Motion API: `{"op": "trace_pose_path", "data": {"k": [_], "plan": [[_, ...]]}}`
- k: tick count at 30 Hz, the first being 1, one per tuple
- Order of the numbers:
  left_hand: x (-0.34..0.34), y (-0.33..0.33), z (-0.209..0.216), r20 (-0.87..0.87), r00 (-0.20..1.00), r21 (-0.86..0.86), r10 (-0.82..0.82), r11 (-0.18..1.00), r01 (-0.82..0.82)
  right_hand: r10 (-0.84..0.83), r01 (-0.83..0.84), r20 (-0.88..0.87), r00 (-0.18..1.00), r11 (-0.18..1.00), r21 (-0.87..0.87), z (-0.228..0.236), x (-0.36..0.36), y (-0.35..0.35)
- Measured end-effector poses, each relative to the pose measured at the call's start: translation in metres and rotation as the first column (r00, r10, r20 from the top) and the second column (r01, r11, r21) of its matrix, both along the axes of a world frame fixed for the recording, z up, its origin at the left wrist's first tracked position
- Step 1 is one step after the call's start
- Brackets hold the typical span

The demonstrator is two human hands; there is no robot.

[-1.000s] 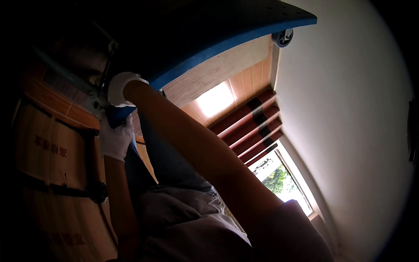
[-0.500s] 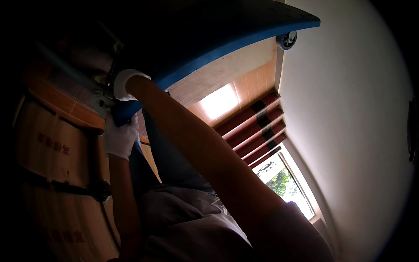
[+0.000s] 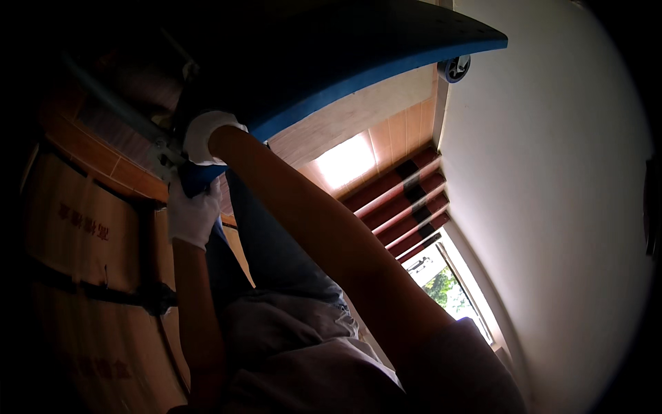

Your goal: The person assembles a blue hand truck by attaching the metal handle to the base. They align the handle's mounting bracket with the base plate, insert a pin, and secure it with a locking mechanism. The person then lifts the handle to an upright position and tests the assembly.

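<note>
On our left hand [image 3: 195, 218] and right hand [image 3: 205, 136] we are wearing plain white fabric gloves [image 3: 192, 233], each ending near the wrist. We are showing bare forearms [image 3: 296, 207], with a dark, greyish short sleeve [image 3: 465, 362] covering our upper right arm. We are also wearing a loose, creased grey cloth shirt [image 3: 289, 345] and blue denim trousers [image 3: 265, 241].

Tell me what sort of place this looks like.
Probably an indoor storeroom or workroom, though much is dark: there are cardboard boxes at the left, a blue platform with a caster wheel, and a window at the right.
</note>
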State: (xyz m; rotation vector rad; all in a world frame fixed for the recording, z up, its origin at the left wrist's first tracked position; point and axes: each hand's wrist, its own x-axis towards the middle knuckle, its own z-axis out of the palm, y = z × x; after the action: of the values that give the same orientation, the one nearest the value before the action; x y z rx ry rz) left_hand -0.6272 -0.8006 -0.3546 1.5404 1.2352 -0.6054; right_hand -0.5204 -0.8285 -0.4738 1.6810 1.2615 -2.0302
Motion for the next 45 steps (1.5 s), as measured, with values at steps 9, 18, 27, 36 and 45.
{"op": "trace_pose_path", "data": {"k": [9, 18, 27, 36, 45], "plan": [[-0.009, -0.001, -0.002, 0.058, 0.997, 0.077, -0.048, 0.996, 0.044, 0.079, -0.080, -0.023, 0.997, 0.997, -0.010, 0.002, 0.003, 0.006], [-0.020, -0.009, -0.010, 0.159, 0.981, 0.138, -0.114, 0.986, 0.092, 0.125, -0.075, -0.237, 0.963, 0.975, 0.209, -0.008, 0.029, 0.021], [-0.045, -0.012, -0.028, -0.790, -0.356, -0.445, 0.499, -0.866, -0.226, -0.130, 0.126, -0.049, 0.990, 0.989, -0.077, 0.030, 0.038, 0.027], [-0.078, -0.037, -0.053, -0.921, -0.381, -0.101, 0.083, -0.995, 0.027, -0.034, 0.063, 0.155, 0.987, 0.980, -0.189, 0.061, 0.030, 0.035], [-0.081, -0.040, -0.040, -0.431, 0.181, -0.690, 0.884, -0.194, -0.697, -0.214, 0.211, -0.045, 0.976, 0.976, -0.053, 0.064, 0.043, 0.039]]}}
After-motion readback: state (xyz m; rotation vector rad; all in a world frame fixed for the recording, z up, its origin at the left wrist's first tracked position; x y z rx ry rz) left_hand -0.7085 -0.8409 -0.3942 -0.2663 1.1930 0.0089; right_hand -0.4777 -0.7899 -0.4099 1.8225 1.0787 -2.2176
